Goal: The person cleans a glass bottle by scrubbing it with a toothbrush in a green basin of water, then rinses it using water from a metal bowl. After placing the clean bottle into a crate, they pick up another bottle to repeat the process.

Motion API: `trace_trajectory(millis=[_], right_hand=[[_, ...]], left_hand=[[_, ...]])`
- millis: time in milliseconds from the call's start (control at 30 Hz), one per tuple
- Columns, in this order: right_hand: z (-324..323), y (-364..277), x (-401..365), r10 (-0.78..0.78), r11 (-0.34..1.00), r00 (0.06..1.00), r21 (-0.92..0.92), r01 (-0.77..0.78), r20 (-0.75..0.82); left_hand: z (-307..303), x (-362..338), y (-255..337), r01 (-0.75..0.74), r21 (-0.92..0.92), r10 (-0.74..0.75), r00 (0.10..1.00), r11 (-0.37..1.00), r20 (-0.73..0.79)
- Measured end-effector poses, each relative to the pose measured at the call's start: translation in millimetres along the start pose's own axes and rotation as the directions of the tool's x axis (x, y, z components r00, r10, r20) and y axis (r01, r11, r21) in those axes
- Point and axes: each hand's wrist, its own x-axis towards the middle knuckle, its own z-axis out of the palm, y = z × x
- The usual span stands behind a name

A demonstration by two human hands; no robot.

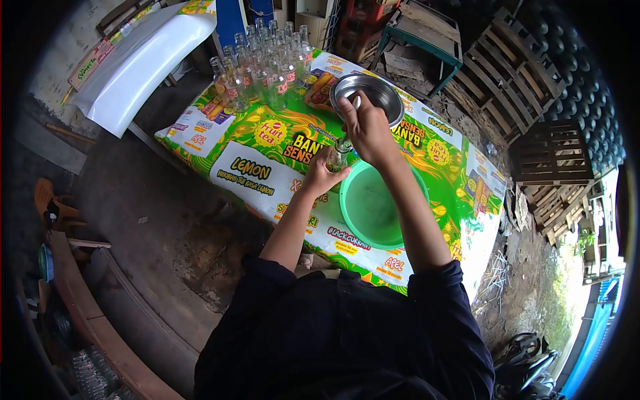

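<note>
My left hand [325,175] is wrapped round a clear glass bottle [338,159] over the table, left of a green basin [379,207]. Just above the bottle's mouth, my right hand [369,127] is closed on a pale handle [357,102]; what the handle ends in is hidden by the hand. Behind the right hand stands a round metal bowl [388,93], partly covered by the fingers. Whitish liquid seems to fill part of the basin, which my right forearm partly overlaps.
Many upright glass bottles [280,73] crowd the far left of the table, whose cover [253,175] is green and printed. Beyond it are a wooden-topped stand [427,33], pallets [510,63] and red crates [363,27]. A white-covered surface [143,63] lies at the upper left.
</note>
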Motion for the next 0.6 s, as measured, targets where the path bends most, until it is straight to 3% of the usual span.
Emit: trace_trajectory(millis=[67,133,167,200,267,333,367,400,467,500,600], right_hand=[[-11.8,-18.5,2.2,-0.074,0.986,0.992,0.140,0.087,-0.098],[-13.8,-19.1,3.5,-0.002,0.981,0.996,0.192,0.019,-0.089],[-6.9,-10.5,1.2,0.007,0.989,0.998,0.149,0.001,-0.055],[9.0,13.6,1.2,0.120,0.992,0.992,0.025,-0.121,0.036],[10.9,16.6,-2.9,0.055,0.998,0.998,0.042,-0.056,0.010],[-7.5,-6.2,1.2,0.025,0.975,0.995,0.224,-0.004,-0.093],[-17.4,-16.6,4.2,0.099,0.968,0.993,0.238,-0.079,-0.071],[-14.4,-13.2,4.1,0.018,0.961,0.990,0.274,0.021,-0.137],[3.2,10.0,-2.8,0.145,0.977,0.989,0.155,-0.145,0.009],[11.1,8.9,-1.9,0.132,0.984,0.989,0.114,-0.139,0.066],[-5.9,-4.6,-3.4,0.179,0.922,0.982,0.338,-0.189,0.061]], left_hand=[[-0.1,3.2,2.5,0.033,-0.031,-0.034,0.999,0.999,-0.002],[-2.2,0.8,11.6,0.088,-0.095,-0.087,0.996,0.992,0.018],[0.3,-0.4,3.6,0.081,-0.090,-0.081,0.997,0.993,0.008],[2.2,1.7,-0.3,0.065,-0.081,-0.065,0.998,0.995,0.013],[0.2,-0.1,-4.3,0.045,-0.057,-0.044,0.999,0.997,0.028],[-0.1,1.9,3.6,0.053,-0.050,-0.053,0.999,0.997,0.007],[-1.0,1.4,5.0,0.078,-0.056,-0.078,0.997,0.995,0.009],[-1.4,0.3,5.1,0.102,-0.063,-0.102,0.995,0.993,0.013],[1.7,3.4,-0.9,0.067,-0.088,-0.067,0.998,0.994,0.005],[2.9,2.2,-3.2,0.048,-0.087,-0.048,0.999,0.995,-0.005],[0.6,1.5,-2.2,0.051,-0.052,-0.051,0.999,0.997,-0.003]])
